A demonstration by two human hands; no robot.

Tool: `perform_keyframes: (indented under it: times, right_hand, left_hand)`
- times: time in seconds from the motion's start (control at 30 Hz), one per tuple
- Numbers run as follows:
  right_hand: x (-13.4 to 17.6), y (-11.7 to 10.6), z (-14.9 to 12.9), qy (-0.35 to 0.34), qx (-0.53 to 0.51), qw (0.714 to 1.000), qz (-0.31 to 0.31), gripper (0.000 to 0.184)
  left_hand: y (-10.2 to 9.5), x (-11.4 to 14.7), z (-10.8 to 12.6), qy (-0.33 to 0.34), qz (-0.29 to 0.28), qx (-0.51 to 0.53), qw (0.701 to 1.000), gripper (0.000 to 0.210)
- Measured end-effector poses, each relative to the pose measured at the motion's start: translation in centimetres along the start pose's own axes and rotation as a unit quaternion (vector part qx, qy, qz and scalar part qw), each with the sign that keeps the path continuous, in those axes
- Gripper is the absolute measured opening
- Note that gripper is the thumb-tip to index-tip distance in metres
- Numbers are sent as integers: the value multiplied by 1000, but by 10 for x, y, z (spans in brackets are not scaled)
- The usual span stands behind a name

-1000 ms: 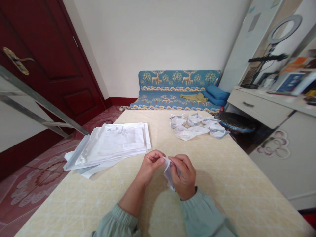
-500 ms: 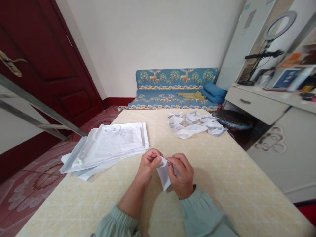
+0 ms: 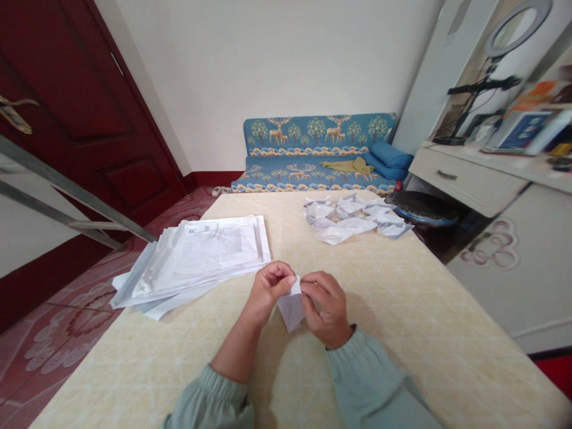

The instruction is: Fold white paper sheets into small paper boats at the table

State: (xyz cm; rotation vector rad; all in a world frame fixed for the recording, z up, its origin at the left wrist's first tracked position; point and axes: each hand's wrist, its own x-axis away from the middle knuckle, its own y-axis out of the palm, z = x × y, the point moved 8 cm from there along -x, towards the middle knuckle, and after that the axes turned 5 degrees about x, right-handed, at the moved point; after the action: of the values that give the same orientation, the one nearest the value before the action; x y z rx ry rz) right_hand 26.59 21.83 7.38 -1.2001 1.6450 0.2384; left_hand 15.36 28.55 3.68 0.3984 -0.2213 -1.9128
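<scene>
Both hands have drawn closer, turning the paper point-down. Left hand and right hand pinch its top above the surface.

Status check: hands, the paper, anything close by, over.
Left hand and right hand both pinching the small folded paper above the table. Sheet stack left, folded paper pile far right. Nothing crowding the hands.

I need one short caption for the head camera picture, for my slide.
Both hands, left hand and right hand, pinch a small folded paper above the table.
</scene>
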Motion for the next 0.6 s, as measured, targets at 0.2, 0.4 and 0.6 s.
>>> perform_keyframes:
  times: [0.2,0.4,0.6]
  right_hand:
    - [0,0,-4,-20,-10,1000,-2,19]
    - [-2,10,-1,18,-61,995,-78,14]
    - [-1,17,3,35,-60,993,-96,12]
  left_hand:
    - [-2,1,-2,-54,-12,31,998,23]
    - [-3,1,-1,-27,-12,87,996,25]
    - [1,1,-8,-45,-4,95,994,26]
